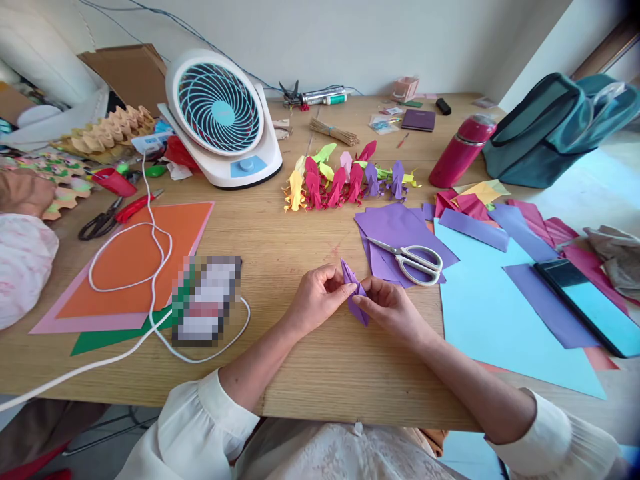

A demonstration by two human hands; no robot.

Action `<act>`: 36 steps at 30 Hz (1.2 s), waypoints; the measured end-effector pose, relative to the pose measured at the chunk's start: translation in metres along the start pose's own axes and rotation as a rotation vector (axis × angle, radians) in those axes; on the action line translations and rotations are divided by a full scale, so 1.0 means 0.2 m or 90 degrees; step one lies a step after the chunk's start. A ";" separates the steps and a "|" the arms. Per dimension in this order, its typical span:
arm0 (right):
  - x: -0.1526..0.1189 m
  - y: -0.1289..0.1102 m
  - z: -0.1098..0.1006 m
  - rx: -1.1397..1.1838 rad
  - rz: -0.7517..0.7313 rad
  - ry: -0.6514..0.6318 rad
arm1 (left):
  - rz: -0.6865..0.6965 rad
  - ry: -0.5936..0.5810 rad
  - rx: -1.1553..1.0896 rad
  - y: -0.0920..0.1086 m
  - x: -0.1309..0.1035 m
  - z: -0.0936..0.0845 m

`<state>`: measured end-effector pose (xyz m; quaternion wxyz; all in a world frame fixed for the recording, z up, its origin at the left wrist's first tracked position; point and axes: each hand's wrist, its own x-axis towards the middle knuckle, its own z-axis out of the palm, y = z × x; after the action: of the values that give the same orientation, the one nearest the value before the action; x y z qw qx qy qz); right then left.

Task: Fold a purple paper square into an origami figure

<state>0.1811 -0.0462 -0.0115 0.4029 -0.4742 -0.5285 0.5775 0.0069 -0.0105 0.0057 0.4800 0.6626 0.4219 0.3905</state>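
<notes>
Head view: a pale wall [350, 47] backs a wooden bench [260, 223], with a teal bag [540, 143] far right and a fan [245, 165] far left. A blue sheet [485, 307] lies near right, an orange sheet [125, 263] near left; paper figures [334, 190] cluster toward the far middle. Purple sheets [387, 223] carry scissors [399, 253], right of centre. At the near middle, the left hand [323, 293] and the right hand [393, 305] both pinch a narrow purple fold [361, 311] between thumb and fingers. The step seems to be shaping its creases; the next move likely calls for light, exact pressure, with the layers aligned.
</notes>
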 end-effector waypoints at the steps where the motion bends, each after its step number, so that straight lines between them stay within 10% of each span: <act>1: 0.00 -0.01 -0.01 -0.001 -0.002 -0.024 | -0.007 -0.008 -0.006 -0.01 0.00 -0.01; 36: -0.01 0.00 -0.01 -0.061 0.023 -0.075 | 0.092 0.064 0.040 -0.02 -0.01 -0.02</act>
<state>0.1837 -0.0484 -0.0112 0.3372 -0.4675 -0.5700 0.5855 0.0025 -0.0110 0.0030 0.4080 0.6854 0.4085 0.4437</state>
